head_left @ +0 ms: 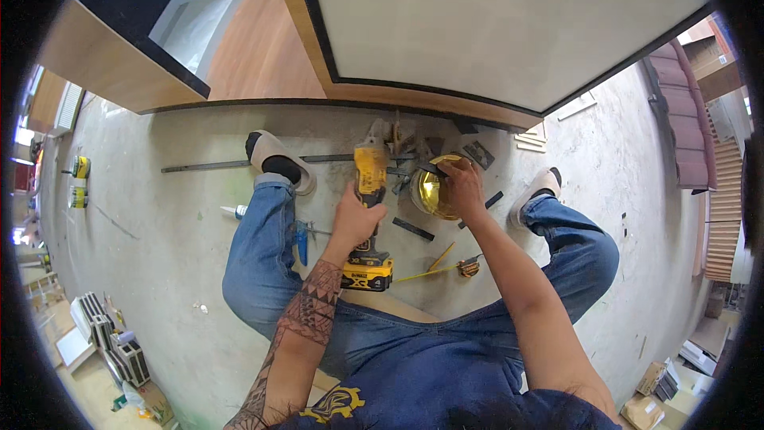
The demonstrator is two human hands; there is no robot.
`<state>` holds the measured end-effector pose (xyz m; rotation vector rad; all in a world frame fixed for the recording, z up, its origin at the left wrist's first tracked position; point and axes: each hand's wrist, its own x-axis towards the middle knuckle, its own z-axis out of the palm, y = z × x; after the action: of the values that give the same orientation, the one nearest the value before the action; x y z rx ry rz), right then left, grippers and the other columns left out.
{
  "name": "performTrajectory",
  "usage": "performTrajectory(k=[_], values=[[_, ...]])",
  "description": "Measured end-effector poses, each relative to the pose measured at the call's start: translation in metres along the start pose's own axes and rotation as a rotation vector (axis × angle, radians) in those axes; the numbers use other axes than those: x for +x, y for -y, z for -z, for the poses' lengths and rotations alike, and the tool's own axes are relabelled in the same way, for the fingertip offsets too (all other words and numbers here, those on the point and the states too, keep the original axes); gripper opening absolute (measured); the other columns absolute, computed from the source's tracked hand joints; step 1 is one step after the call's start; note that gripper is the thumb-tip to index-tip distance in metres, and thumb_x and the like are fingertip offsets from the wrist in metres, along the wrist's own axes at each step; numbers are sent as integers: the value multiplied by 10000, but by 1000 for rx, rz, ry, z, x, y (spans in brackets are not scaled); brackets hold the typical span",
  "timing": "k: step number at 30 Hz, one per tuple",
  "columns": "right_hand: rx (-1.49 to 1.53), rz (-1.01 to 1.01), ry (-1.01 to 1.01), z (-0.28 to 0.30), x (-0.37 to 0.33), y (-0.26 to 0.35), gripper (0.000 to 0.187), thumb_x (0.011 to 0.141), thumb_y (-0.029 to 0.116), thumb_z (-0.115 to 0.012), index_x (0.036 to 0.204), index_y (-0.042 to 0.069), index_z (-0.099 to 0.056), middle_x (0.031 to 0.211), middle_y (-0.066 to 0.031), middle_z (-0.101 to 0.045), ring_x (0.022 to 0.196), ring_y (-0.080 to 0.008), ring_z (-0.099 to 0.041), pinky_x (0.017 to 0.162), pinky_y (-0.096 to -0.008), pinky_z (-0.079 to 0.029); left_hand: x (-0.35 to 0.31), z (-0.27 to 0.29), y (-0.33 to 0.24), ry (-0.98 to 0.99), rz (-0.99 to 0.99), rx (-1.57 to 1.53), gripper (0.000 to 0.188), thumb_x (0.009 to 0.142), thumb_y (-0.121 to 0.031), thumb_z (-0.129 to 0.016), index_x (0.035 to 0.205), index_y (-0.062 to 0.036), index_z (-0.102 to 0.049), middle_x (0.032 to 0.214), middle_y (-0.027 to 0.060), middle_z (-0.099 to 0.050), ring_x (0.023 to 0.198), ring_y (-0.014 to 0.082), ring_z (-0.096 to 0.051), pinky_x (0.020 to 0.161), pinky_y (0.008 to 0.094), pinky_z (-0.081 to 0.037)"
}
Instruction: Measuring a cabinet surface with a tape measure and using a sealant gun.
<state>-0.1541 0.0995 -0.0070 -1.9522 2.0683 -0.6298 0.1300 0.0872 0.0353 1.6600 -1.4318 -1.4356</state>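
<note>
Concrete floor (159,271) | left hand (354,219) grip wraps yellow grinder (370,215) | right hand (463,187) seemingly pinches gold disc (432,191) rim, beside grinder

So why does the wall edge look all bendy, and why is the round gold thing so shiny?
Head view: the fisheye lens bends the wooden, black-trimmed panel edge near the rim; the round gold mirror-like disc under the right hand reflects daylight as glare; the corners are black; the centre is sharp.

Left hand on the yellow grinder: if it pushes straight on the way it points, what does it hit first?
Likely the black metal strips lying just past the grinder nose, then the cabinet base. The left hand points up the picture; depth is unclear.
</note>
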Motion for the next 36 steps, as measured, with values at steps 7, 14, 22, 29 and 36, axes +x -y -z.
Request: performTrajectory(k=[7, 14, 22, 29, 36], values=[[-44, -58, -13, -11, -4, 0, 332, 879, 78, -755, 1189, 157, -843, 1169, -123, -677, 1164, -359, -646, 981, -465, -567, 6, -14, 7, 87, 101, 115, 609, 785, -236, -801, 1299, 8, -583, 993, 171, -779, 855, 293, -784, 824, 410, -618], [-103, -36, -15, -6, -4, 7, 356, 836, 81, -795, 1178, 158, -849, 1162, -129, -668, 1163, -349, -649, 992, -452, -575, 12, -18, 1, 89, 96, 253, 653, 770, -252, -805, 1319, 20, -580, 1086, 229, -776, 971, 342, -786, 894, 430, -614], [-145, -57, 41, -5, -3, 5, 432, 843, 40, -769, 1228, 223, -844, 1194, -99, -648, 1174, -317, -635, 989, -428, -585, 9, -17, -7, 110, 57, 224, 660, 771, -243, -789, 1327, 35, -568, 985, 181, -765, 871, 293, -767, 828, 409, -604], [-166, -36, 55, -7, -1, 4, 437, 864, 49, -741, 1245, 240, -839, 1226, -102, -647, 1200, -323, -627, 1019, -419, -578, 12, -23, 6, 90, 9, 241, 707, 755, -286, -788, 1344, 42, -572, 1035, 180, -769, 917, 298, -768, 849, 403, -603], [-130, -45, 52, -8, -1, 4, 421, 868, 67, -736, 1245, 223, -838, 1266, -122, -659, 1217, -338, -630, 1045, -431, -566, 9, -23, 2, 96, 45, 263, 677, 750, -290, -789, 1317, 23, -590, 1034, 178, -768, 935, 306, -766, 854, 413, -595]])
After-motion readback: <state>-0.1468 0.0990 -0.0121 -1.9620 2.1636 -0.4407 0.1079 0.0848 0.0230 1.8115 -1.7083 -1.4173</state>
